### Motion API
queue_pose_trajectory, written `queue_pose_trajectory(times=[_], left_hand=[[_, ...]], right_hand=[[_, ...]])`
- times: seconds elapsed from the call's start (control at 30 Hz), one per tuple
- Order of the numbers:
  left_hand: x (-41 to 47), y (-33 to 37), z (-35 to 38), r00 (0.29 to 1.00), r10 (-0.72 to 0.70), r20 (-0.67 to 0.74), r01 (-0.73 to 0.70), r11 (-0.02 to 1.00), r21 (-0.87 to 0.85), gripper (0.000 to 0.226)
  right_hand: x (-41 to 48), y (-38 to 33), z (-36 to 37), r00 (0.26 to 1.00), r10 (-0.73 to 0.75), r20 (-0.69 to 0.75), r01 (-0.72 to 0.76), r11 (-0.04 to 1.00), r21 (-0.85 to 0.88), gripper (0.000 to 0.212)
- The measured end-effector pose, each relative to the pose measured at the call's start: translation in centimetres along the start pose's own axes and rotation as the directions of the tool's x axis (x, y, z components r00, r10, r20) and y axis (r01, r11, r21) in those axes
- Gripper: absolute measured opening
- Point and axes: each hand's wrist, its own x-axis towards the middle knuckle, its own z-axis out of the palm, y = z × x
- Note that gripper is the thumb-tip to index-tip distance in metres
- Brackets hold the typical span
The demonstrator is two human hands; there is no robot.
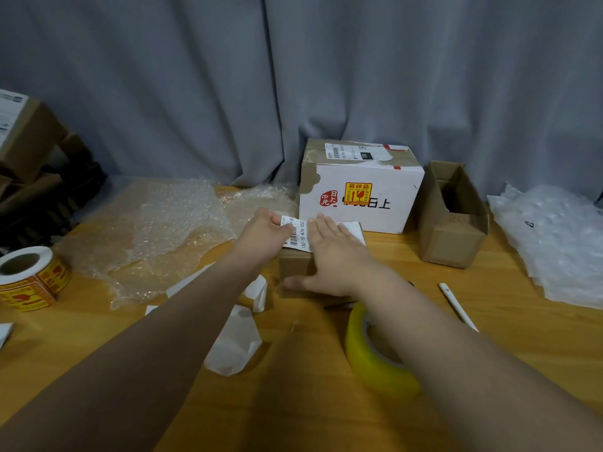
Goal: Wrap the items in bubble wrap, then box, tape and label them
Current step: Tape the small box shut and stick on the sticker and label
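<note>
A small brown cardboard box (pixel 293 267) sits at the middle of the wooden table. A white barcode label (pixel 297 234) lies across its top. My left hand (pixel 266 231) pinches the label's left end. My right hand (pixel 336 256) lies flat on the label with straight fingers, its thumb down the box's front. Behind it stands a larger white box (pixel 359 190) with a red and yellow fragile sticker. Sheets of bubble wrap (pixel 173 226) are spread at the left.
A yellow tape roll (pixel 375 357) lies near my right forearm. A roll of fragile stickers (pixel 29 278) stands at the left edge. An open empty carton (pixel 453 216), white bags (pixel 561 243), a white pen (pixel 456 305) and peeled backing papers (pixel 235 344) lie around.
</note>
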Motion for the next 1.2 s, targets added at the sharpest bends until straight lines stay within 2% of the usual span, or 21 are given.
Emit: queue_pose_trajectory(times=[0.13, 0.23, 0.33, 0.37, 0.43, 0.47, 0.5, 0.53, 0.57, 0.6, 0.63, 0.7, 0.77, 0.93, 1.07, 1.2], left_hand=[[0.5, -1.0, -0.2, 0.995, -0.059, 0.077, 0.07, 0.985, -0.156, 0.017], [0.5, -1.5, -0.5, 0.993, -0.058, 0.108, 0.083, 0.965, -0.249, 0.019], [-0.5, -1.5, -1.3, 0.977, -0.104, 0.188, 0.181, 0.872, -0.455, 0.034], [-0.9, -1.3, -1.6, 0.973, -0.105, 0.205, 0.18, 0.901, -0.395, 0.043], [-1.5, -0.8, -1.7, 0.996, -0.018, 0.091, 0.02, 0.999, -0.027, 0.046], [-1.5, -0.5, -1.5, 0.992, 0.116, -0.041, -0.109, 0.983, 0.148, 0.038], [-1.8, 0.3, -1.3, 0.956, 0.266, -0.123, -0.225, 0.936, 0.272, 0.028], [-1.8, 1.0, -0.9, 0.917, 0.386, -0.106, -0.329, 0.878, 0.348, 0.023], [-1.9, 1.6, -0.1, 0.89, 0.456, 0.002, -0.417, 0.813, 0.407, 0.026], [-1.7, 1.7, 0.8, 0.874, 0.464, 0.143, -0.476, 0.763, 0.437, 0.033], [-1.7, 1.5, 1.7, 0.873, 0.407, 0.268, -0.487, 0.74, 0.463, 0.04], [-1.5, 0.9, 2.6, 0.881, 0.28, 0.381, -0.464, 0.668, 0.582, 0.052], [-1.4, 0.5, 2.5, 0.883, 0.246, 0.4, -0.465, 0.577, 0.671, 0.059], [-2.1, 0.8, 1.5, 0.909, 0.135, 0.394, -0.403, 0.517, 0.755, 0.081], [-2.8, 0.5, 0.7, 0.917, 0.113, 0.382, -0.382, 0.523, 0.762, 0.078], [-2.9, 0.3, 1.0, 0.931, 0.141, 0.336, -0.361, 0.483, 0.798, 0.076]], right_hand=[[0.6, -1.5, 0.2, 1.0, -0.004, -0.021, 0.004, 1.0, 0.008, 0.113], [1.0, -3.1, 0.0, 1.0, 0.008, 0.017, -0.008, 1.0, 0.02, 0.107], [1.2, -5.2, 0.1, 0.999, -0.02, 0.047, 0.019, 0.999, 0.029, 0.112], [1.3, -5.3, 0.1, 0.999, -0.033, 0.042, 0.031, 0.998, 0.058, 0.115], [0.9, -4.2, -0.7, 0.998, -0.042, 0.036, 0.031, 0.962, 0.272, 0.121], [0.7, -3.2, -1.2, 0.999, -0.032, 0.036, 0.016, 0.92, 0.392, 0.123], [0.6, -2.0, -1.7, 0.999, -0.023, 0.03, 0.006, 0.886, 0.464, 0.121], [0.4, -1.0, -2.1, 1.0, -0.024, 0.019, 0.012, 0.888, 0.46, 0.111], [0.1, -0.1, -2.3, 0.999, -0.033, 0.009, 0.026, 0.916, 0.4, 0.097], [-0.1, 0.7, -2.2, 0.999, -0.043, 0.002, 0.04, 0.946, 0.322, 0.086], [-0.4, 1.5, -1.9, 0.999, -0.051, 0.003, 0.048, 0.969, 0.244, 0.086], [-0.8, 2.6, -0.8, 0.999, -0.021, 0.034, 0.018, 0.996, 0.086, 0.1], [-0.9, 3.3, -0.4, 0.999, 0.038, 0.038, -0.038, 0.999, 0.01, 0.105], [-0.9, 3.6, -0.6, 0.996, 0.088, 0.018, -0.088, 0.996, 0.02, 0.109], [-1.1, 3.3, -0.2, 0.99, 0.143, -0.009, -0.142, 0.987, 0.08, 0.111], [-1.3, 2.8, 0.2, 0.972, 0.234, -0.014, -0.227, 0.954, 0.198, 0.113]])
